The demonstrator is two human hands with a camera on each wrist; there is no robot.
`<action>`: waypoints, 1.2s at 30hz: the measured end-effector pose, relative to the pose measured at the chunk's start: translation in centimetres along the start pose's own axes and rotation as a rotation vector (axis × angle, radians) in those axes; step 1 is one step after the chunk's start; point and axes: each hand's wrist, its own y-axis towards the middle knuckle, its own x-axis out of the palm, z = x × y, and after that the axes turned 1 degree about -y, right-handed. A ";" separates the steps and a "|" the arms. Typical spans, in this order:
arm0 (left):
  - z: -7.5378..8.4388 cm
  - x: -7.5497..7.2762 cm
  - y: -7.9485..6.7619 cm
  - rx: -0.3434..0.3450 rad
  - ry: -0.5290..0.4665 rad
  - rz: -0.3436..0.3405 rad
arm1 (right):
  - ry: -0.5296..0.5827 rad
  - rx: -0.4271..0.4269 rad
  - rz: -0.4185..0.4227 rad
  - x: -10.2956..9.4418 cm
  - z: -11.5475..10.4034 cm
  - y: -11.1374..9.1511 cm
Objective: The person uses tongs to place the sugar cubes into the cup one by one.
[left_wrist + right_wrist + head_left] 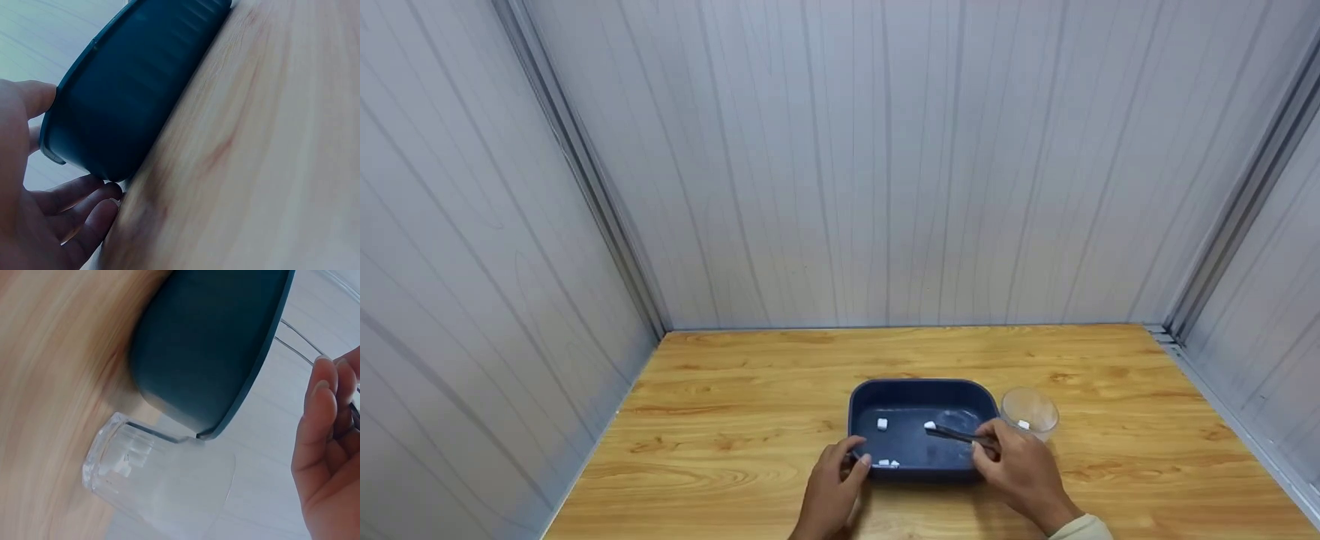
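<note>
Right hand [1020, 469] is pinching tweezers [956, 435] over the basin [922, 381], ideally squeezing evenly; left hand [831, 486] is gripping the basin's rim.

Soft light made faint shadows on the wood table [720, 427], and both wrist views looked blurry (and a bit blue).

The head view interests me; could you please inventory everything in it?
Table: one, wood-brown, at bottom
Walls: three, pale grey, behind and beside it
Corner strips: two, grey, between walls
Basin: one, dark blue, on the table
Glass: one, clear, right of the basin
Tweezers: one pair, dark, tips over the basin
Small blocks: five visible, white; three in basin, one at tweezers' tips, one in glass
Sleeve: one, pale, right wrist
Left hand: one, at basin's near-left corner
Right hand: one, holding the tweezers
</note>
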 end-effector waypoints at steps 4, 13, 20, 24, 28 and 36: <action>0.0 0.0 0.0 -0.008 0.000 0.004 | -0.010 -0.004 0.009 -0.3 0.2 0.1; 0.1 0.0 0.2 -0.012 -0.004 0.004 | -0.019 0.021 0.007 -0.9 0.4 0.2; 0.2 0.0 0.2 0.003 0.008 0.008 | -0.026 0.017 0.024 -1.2 0.6 0.2; 0.3 0.0 0.1 0.008 0.004 0.011 | -0.027 0.025 0.031 -1.5 0.7 0.4; 0.3 0.0 0.0 0.010 -0.003 0.009 | -0.015 0.026 0.057 -1.8 0.8 0.5; 0.2 0.0 -0.2 0.009 -0.005 0.015 | -0.012 0.047 0.062 -2.3 0.8 0.2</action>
